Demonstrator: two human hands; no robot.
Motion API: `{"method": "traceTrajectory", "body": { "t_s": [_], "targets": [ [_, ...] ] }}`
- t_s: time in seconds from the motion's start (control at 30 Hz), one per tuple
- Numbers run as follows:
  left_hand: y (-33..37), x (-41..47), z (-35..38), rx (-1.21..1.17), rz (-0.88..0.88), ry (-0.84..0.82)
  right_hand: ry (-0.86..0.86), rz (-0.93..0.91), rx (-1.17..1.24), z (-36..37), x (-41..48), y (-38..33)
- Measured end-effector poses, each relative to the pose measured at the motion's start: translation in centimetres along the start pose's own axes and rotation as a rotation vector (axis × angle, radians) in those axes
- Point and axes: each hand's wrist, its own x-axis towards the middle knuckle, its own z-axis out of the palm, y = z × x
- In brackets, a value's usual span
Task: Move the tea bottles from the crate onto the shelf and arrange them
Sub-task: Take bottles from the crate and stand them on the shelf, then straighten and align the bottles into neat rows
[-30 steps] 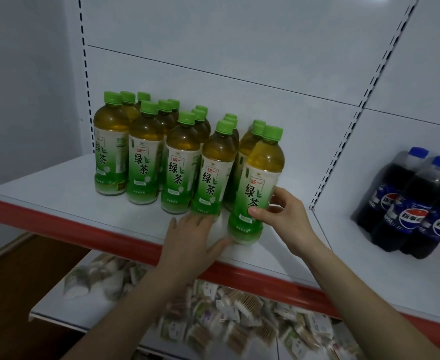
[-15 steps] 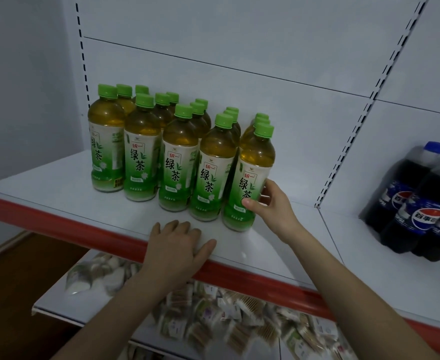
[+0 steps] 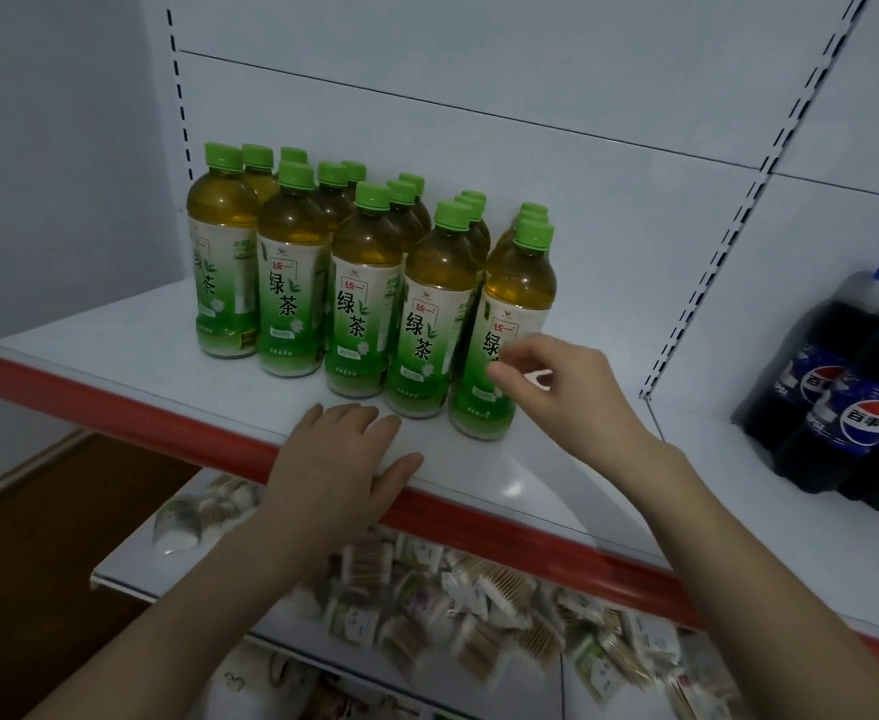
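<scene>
Head camera: You stand at a white shelf [image 3: 115, 345] where the tea bottles [image 3: 364, 283] are lined up in five files running front to back, green caps up and labels facing out, presumably so a shopper can read them. The crate is nowhere in view.

Your left hand [image 3: 344, 459] lies flat at 6 o'clock of the block, fingers straight and relaxed on the shelf's front lip and gripping nothing; it looks like a brace while you square the row. Your right hand [image 3: 567, 387] hovers at 3 o'clock of the end bottle [image 3: 515, 324], fingers loosely curled and wrapped round nothing. Whether the thumb tip touches the label, you cannot tell.

That end bottle stands upright, just beside its neighbour, and the front row looks close to even.

Well apart at 3 o'clock, past the slotted upright, dark cola bottles [image 3: 842, 402] stand in a wrapped pack. On the lower shelf [image 3: 115, 576] at 6 o'clock lies a loose heap of small packets [image 3: 453, 605], too blurred to name.
</scene>
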Motion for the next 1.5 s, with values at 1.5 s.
{"method": "traceTrajectory", "body": {
  "t_s": [1.5],
  "targets": [
    [-24.6,-26.5,-12.1,0.245,-0.571,-0.193,-0.559,-0.495,-0.01,26.1,0.4,-24.9]
  ]
}}
